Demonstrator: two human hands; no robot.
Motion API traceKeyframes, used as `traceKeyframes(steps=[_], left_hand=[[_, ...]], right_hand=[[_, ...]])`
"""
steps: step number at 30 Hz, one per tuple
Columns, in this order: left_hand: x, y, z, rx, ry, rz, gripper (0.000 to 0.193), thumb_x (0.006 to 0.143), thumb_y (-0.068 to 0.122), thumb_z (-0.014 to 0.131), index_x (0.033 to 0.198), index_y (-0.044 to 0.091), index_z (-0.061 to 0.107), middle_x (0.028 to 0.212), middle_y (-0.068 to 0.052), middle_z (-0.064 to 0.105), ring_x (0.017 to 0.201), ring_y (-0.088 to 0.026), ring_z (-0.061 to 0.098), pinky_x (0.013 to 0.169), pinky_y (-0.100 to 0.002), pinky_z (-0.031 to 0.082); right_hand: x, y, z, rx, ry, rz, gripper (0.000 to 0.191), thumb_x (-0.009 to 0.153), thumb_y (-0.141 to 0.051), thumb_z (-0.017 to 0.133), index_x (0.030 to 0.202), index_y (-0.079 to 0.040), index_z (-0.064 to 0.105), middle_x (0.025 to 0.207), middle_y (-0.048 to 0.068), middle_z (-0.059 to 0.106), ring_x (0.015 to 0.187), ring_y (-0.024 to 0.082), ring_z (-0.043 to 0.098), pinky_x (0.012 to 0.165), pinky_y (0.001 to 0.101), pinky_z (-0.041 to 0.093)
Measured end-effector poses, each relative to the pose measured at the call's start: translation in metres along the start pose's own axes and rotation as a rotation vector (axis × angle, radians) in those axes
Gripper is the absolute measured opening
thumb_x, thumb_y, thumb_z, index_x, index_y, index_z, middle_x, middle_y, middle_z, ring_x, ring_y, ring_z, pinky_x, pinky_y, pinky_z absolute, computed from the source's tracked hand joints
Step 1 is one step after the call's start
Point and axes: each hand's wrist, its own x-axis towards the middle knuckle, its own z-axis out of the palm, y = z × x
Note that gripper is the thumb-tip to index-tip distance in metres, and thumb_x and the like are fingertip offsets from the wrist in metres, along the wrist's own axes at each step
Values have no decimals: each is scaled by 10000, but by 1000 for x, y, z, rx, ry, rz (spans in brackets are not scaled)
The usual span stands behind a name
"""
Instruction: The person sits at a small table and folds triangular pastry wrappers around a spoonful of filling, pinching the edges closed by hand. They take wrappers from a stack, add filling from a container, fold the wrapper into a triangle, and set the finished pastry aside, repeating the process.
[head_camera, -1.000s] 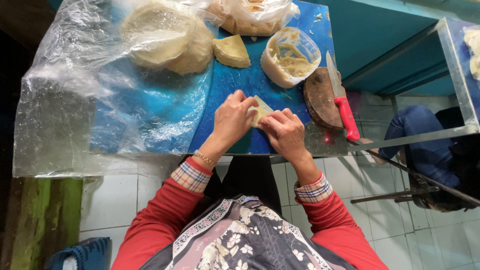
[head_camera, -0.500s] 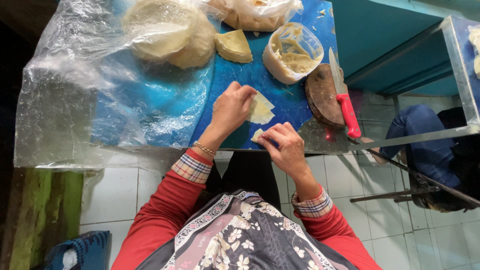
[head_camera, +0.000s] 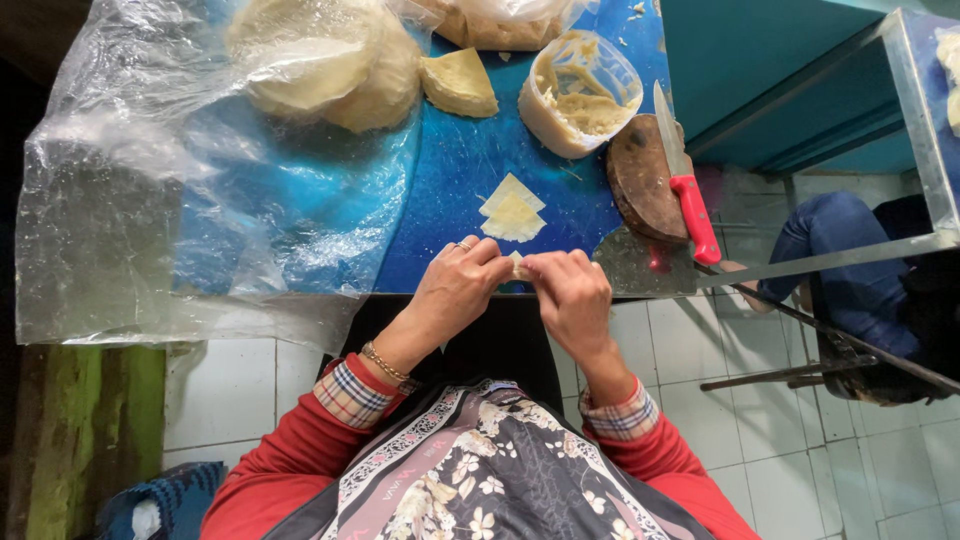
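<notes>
My left hand (head_camera: 455, 287) and my right hand (head_camera: 570, 290) meet at the near edge of the blue table (head_camera: 440, 190), both pinching one small pale dough wrapper (head_camera: 517, 265) between the fingertips. Most of that wrapper is hidden by my fingers. Just beyond my hands a small stack of square pale wrappers (head_camera: 513, 210) lies flat on the table.
A round plastic tub of pale filling (head_camera: 580, 95) stands at the back. A red-handled knife (head_camera: 680, 175) rests on a round wooden board (head_camera: 645, 180) at the right. A wedge of dough (head_camera: 458, 82) and bagged dough (head_camera: 320, 60) lie behind. A seated person's leg (head_camera: 850, 250) is at right.
My left hand left the wrapper stack on the table and came back to the table's edge. Both hands now pinch one wrapper together.
</notes>
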Motion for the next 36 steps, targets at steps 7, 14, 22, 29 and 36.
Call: traceKeyframes(steps=[7, 14, 22, 29, 36], left_hand=[[4, 0, -2, -192, 61, -128, 68, 909, 158, 706, 872, 117, 667, 886, -66, 609, 858, -272, 629, 745, -411, 491], [4, 0, 2, -76, 18, -85, 77, 914, 141, 701, 883, 89, 653, 878, -77, 600, 858, -297, 631, 749, -421, 496], [9, -2, 2, -152, 70, -79, 207, 858, 138, 715, 1020, 31, 642, 933, -132, 577, 868, -325, 621, 737, -429, 495], [15, -2, 10, -39, 30, -148, 86, 910, 102, 685, 901, 66, 607, 921, -109, 580, 875, -311, 645, 740, -422, 520], [22, -7, -10, -376, 80, -378, 167, 1020, 156, 615, 909, 38, 654, 888, -143, 609, 804, -365, 633, 686, -451, 496]], right_hand=[[-3, -2, 8, -38, 62, -20, 135, 871, -130, 794, 999, -126, 752, 978, 3, 689, 873, 236, 607, 741, 374, 486], [1, 4, 9, -110, 75, -71, 101, 910, -121, 800, 1003, -120, 760, 968, 10, 692, 870, 236, 607, 751, 379, 463], [6, 9, 5, -115, 51, -68, 135, 888, -153, 807, 1001, -128, 737, 1017, 8, 692, 878, 244, 609, 763, 381, 455], [8, 9, 5, -120, 44, -89, 373, 840, -193, 813, 1175, -64, 713, 1104, 58, 684, 965, 262, 621, 804, 390, 454], [53, 7, -9, -136, -102, -226, 245, 835, -190, 835, 1039, -123, 718, 949, 22, 711, 892, 247, 652, 765, 408, 435]])
